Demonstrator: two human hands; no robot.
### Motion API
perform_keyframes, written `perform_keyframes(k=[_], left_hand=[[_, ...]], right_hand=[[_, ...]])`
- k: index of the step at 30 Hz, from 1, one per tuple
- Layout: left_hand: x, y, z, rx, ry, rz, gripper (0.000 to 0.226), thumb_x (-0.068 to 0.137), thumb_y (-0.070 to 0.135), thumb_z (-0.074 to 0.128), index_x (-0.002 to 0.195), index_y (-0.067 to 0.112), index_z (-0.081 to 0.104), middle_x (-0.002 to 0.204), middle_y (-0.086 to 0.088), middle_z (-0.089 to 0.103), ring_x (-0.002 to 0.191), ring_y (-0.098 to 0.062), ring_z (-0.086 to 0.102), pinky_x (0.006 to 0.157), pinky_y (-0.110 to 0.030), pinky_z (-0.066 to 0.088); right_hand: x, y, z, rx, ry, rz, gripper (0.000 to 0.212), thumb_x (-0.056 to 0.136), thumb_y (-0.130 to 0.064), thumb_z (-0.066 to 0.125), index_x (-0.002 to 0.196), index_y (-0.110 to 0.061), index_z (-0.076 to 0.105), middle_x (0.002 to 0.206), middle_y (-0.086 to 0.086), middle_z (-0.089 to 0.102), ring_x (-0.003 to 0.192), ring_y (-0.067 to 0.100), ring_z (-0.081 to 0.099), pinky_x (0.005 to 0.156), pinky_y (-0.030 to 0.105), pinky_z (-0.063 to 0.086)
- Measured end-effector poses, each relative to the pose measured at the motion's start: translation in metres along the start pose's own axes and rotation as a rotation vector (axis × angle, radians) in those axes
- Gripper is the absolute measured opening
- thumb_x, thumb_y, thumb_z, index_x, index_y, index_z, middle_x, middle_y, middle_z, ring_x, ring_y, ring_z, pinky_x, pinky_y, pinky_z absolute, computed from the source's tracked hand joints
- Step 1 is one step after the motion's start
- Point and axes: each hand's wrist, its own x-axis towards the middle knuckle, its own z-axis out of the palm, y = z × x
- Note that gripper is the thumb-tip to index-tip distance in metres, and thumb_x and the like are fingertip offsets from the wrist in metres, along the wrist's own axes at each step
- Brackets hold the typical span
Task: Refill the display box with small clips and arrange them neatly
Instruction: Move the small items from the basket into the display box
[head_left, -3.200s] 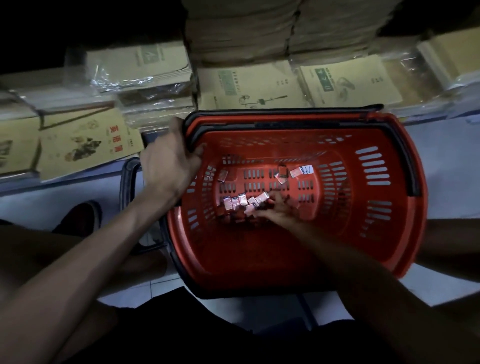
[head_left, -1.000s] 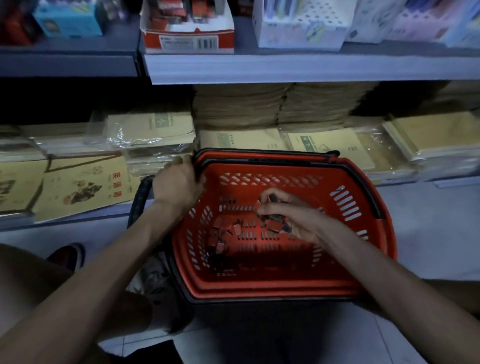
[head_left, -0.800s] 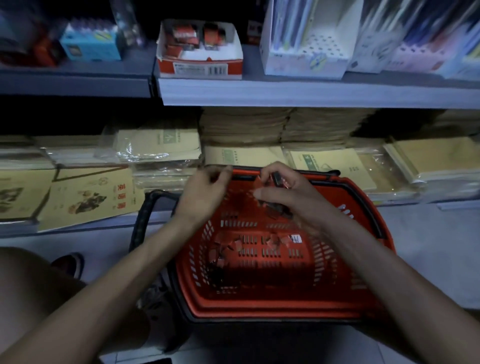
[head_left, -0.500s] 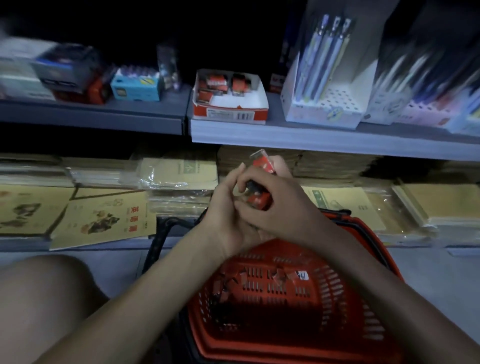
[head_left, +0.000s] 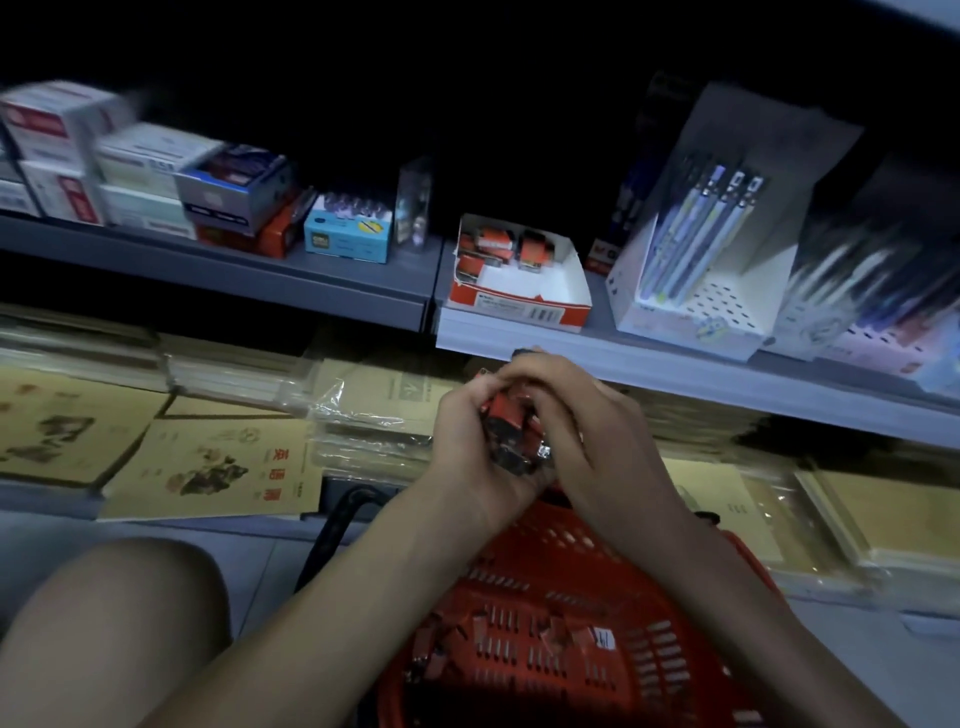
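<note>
Left hand (head_left: 465, 447) and right hand (head_left: 589, 431) grip clips (head_left: 506, 415) below barcoded display box (head_left: 519, 310).

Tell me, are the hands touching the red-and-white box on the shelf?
Apart. Head view: left hand and right hand cup clips below the display box.

Two hands at centre frame: left hand (head_left: 467, 447), right hand (head_left: 597, 431). Small clips (head_left: 511, 421) between them, too bunched to count. One red basket (head_left: 649, 675) lower right. One display box (head_left: 519, 312) upper centre.
</note>
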Motion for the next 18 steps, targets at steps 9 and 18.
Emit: perform_keyframes(k=[9,18], left_hand=[[0.001,0.000,0.002,-0.086,0.040,0.110,0.041,0.094,0.037,0.045,0.084,0.014,0.077,0.090,-0.008,0.078,0.079,-0.025,0.075,0.080,-0.031,0.053],[0.006,0.004,0.003,-0.164,0.084,0.166,0.034,0.094,0.034,0.046,0.073,0.017,0.066,0.072,-0.006,0.066,0.062,-0.022,0.069,0.066,-0.028,0.050]], right_hand=[[0.007,-0.021,0.022,0.437,0.257,0.312,0.040,0.092,-0.005,0.074,0.127,-0.026,0.069,0.108,-0.010,0.077,0.105,0.003,0.072,0.092,0.029,0.059],[0.015,-0.030,0.038,0.532,0.355,0.315,0.030,0.076,0.007,0.085,0.088,-0.017,0.071,0.092,-0.006,0.079,0.092,0.009,0.077,0.081,0.024,0.060]])
